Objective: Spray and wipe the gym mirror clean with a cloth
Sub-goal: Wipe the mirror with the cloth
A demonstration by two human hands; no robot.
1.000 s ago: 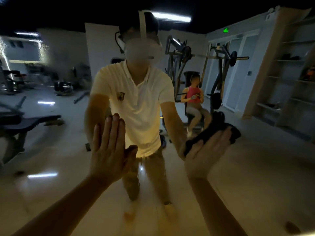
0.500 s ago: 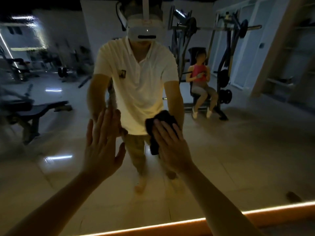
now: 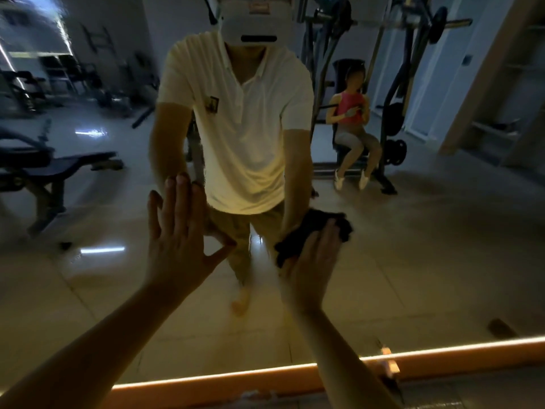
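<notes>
Head view: a large wall-mounted glass gym mirror [image 3: 442,261] is faced squarely, and both bare hands are laid against it.

The left hand [image 3: 180,240] is spread wide and flat on the glass, fingers straight and pointing up, and nothing is held in it. The right hand [image 3: 312,261] is set beside it with its fingers extended over a dark, crumpled wiping cloth [image 3: 308,228], which is pressed between palm and glass. Whether a fold is hooked by the thumb cannot be told.

The cloth is thus found directly under and just beyond the right fingertips, well apart from the left hand. Its long axis is slanted, running from below the inner edge of the right palm up and outward past the fingertips. The next stroke is judged to belong to the right hand alone, with the left used as a brace. Unwiped glass is open above, outward of and below the right hand.

A glowing orange strip [image 3: 236,376] is seen along the mirror's lower edge, beneath both forearms. No spray bottle or other container is shown, so nothing can be said of contents. A small pale object [image 3: 390,363] by the right forearm is too blurred to be identified.
</notes>
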